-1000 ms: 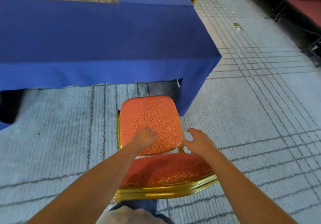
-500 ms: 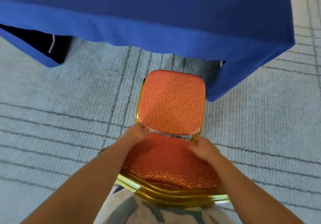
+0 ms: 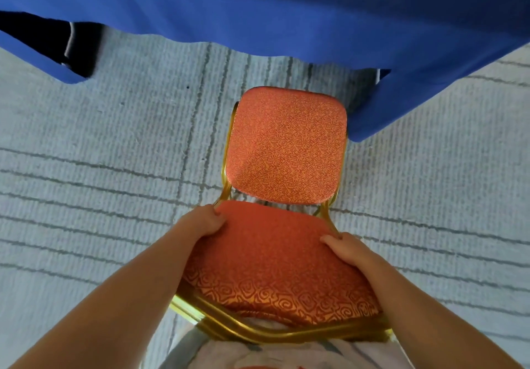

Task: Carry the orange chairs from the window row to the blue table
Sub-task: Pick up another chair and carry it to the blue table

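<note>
Left hand [image 3: 202,222] and right hand [image 3: 345,249], hovering a second ago, are now clasping the chair [image 3: 286,151] by its seat. It is nearing the table [image 3: 258,10], likely for placing

Left hand [image 3: 200,222], right hand [image 3: 347,249] moved from backrest base to gripping orange chair [image 3: 286,151] seat edges.

Pale grey ribbed carpet [image 3: 100,139] covered the floor, crossed by dark grid lines. Black object [image 3: 81,46] with a white stripe sat at upper left, mostly hidden.
</note>
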Action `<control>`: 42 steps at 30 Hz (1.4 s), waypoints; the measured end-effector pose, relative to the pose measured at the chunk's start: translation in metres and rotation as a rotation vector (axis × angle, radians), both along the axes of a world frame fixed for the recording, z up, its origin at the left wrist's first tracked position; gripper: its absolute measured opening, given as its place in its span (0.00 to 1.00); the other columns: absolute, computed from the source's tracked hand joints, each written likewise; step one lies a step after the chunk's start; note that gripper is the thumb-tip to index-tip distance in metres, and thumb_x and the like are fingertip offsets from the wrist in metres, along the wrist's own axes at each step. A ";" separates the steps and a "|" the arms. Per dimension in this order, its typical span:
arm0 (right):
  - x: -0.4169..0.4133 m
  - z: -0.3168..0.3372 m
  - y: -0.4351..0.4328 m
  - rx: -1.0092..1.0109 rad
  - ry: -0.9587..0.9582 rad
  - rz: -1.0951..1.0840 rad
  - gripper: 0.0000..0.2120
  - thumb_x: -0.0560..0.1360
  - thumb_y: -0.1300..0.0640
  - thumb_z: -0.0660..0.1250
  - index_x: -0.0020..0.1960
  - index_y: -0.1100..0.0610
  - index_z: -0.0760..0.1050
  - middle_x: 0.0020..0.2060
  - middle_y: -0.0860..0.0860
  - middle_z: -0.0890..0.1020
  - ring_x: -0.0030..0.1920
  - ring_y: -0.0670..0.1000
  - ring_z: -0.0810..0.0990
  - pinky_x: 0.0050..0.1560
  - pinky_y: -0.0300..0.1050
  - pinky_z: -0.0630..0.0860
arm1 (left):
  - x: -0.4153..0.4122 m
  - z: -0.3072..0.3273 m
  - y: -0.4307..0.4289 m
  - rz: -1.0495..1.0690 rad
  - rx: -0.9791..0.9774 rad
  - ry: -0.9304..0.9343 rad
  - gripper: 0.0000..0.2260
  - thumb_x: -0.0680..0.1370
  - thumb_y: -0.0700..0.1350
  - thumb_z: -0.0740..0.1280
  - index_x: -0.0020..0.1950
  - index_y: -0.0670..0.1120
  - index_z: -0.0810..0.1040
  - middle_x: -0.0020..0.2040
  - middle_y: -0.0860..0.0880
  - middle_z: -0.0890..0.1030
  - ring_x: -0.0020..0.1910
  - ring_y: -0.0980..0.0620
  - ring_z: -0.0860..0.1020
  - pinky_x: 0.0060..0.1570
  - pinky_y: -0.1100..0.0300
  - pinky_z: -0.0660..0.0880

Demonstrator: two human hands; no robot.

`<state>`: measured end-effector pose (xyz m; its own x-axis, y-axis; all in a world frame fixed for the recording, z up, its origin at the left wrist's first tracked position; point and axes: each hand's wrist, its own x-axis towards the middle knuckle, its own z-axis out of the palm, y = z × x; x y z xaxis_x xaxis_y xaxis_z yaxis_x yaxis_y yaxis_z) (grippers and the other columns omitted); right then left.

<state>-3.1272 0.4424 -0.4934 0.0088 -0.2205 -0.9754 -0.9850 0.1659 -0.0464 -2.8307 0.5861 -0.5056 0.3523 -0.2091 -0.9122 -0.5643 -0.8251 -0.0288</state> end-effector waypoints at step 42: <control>0.048 0.031 -0.092 0.116 0.100 -0.097 0.35 0.80 0.32 0.51 0.72 0.58 0.71 0.66 0.59 0.77 0.56 0.56 0.78 0.65 0.50 0.71 | 0.082 0.036 -0.103 0.022 0.201 0.180 0.37 0.77 0.68 0.53 0.74 0.41 0.65 0.69 0.42 0.71 0.66 0.42 0.72 0.67 0.48 0.67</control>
<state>-3.0794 0.3504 -0.4621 -0.1052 -0.1017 -0.9892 -0.9630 0.2587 0.0758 -2.7485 0.4833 -0.4700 0.1834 -0.0114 -0.9830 -0.5570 -0.8251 -0.0944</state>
